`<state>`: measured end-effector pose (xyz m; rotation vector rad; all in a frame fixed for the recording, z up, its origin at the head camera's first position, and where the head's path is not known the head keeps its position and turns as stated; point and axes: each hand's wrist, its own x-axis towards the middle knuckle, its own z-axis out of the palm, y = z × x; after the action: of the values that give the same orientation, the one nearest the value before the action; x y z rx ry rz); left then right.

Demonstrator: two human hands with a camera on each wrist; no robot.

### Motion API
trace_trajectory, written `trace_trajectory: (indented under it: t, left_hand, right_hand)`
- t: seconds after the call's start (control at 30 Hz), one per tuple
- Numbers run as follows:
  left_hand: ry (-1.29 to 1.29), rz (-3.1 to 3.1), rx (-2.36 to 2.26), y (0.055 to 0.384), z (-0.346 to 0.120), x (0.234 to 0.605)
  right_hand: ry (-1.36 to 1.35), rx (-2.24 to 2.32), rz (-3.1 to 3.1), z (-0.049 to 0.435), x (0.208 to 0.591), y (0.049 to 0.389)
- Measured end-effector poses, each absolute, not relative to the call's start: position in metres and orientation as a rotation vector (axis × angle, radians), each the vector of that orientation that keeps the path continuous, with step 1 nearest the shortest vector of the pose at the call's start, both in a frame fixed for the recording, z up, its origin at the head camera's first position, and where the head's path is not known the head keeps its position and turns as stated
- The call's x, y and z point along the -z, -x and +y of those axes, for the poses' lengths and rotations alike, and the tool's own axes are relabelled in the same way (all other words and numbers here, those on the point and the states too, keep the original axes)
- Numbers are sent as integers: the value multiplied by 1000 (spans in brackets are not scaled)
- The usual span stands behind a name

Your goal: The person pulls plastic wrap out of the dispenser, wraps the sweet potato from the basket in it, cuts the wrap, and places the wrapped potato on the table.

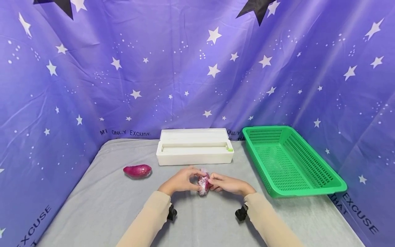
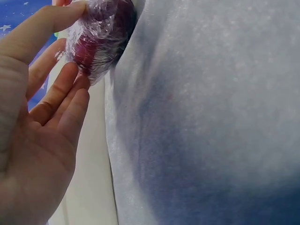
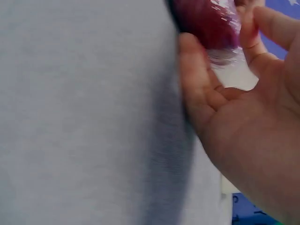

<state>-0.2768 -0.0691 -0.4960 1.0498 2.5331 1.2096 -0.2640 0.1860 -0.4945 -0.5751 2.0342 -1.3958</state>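
Observation:
A purple-red sweet potato (image 1: 203,184) wrapped in crinkled, shiny cling film is between both hands, low over the grey cloth. My left hand (image 1: 182,179) holds it from the left, thumb and fingers curved around its side. In the left wrist view, loose film (image 2: 96,70) bunches at the wrapped end near the fingertips. From the other side, my right hand (image 1: 229,184) pinches at the film, with its fingers against the sweet potato (image 3: 206,23). Farther left, a second purple-red sweet potato (image 1: 137,171) lies on the cloth.
Behind the hands stands a long white box (image 1: 195,159), its lid raised and a small green piece (image 1: 230,149) at its right end. A green plastic basket (image 1: 308,192) stands to the right. A purple starry curtain (image 1: 172,68) encloses the back and sides.

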Motion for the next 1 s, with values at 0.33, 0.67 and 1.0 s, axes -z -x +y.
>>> trace_trajectory:
  t: [0.33,0.67,1.0]
  left_hand:
    - [-1141,2551,-1117,278,-68,492]
    - [-1108,2574,-1096,281,-72,489]
    - [-1073,2595,-1222,284,-82,495]
  right_hand:
    - [531,1546,2364,183,494,269]
    - [851,1362,2572,183,498,271]
    - [770,1349,2664,184,497,267]
